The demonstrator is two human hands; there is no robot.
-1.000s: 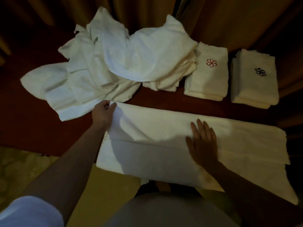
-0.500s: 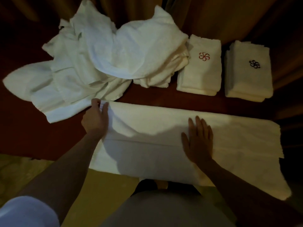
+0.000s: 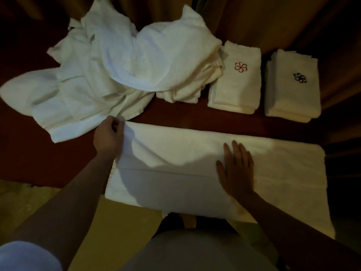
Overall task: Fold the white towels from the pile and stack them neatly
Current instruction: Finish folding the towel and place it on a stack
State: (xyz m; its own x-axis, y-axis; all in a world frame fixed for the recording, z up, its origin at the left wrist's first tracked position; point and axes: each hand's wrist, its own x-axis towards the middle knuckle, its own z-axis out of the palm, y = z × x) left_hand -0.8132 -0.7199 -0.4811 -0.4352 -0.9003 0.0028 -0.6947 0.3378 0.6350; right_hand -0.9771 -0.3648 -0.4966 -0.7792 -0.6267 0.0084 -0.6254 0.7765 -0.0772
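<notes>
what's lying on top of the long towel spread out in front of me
Your right hand lies flat on the long towel, near its middle. Your left hand pinches its far left corner. Nothing else rests on it. What lies under the towel is covered.

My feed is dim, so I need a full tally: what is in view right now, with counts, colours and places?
towel being folded: one, white, spread long across the near edge of the table
unfolded pile: one heap, white, far left
red-logo stack: one, white folded towels, right of the pile
dark-logo stack: one, white folded towels, far right
table: one, dark red
curtain: tan, behind the table
left hand: fingers pinch the towel's far left corner
right hand: flat on the towel, right of its middle
</notes>
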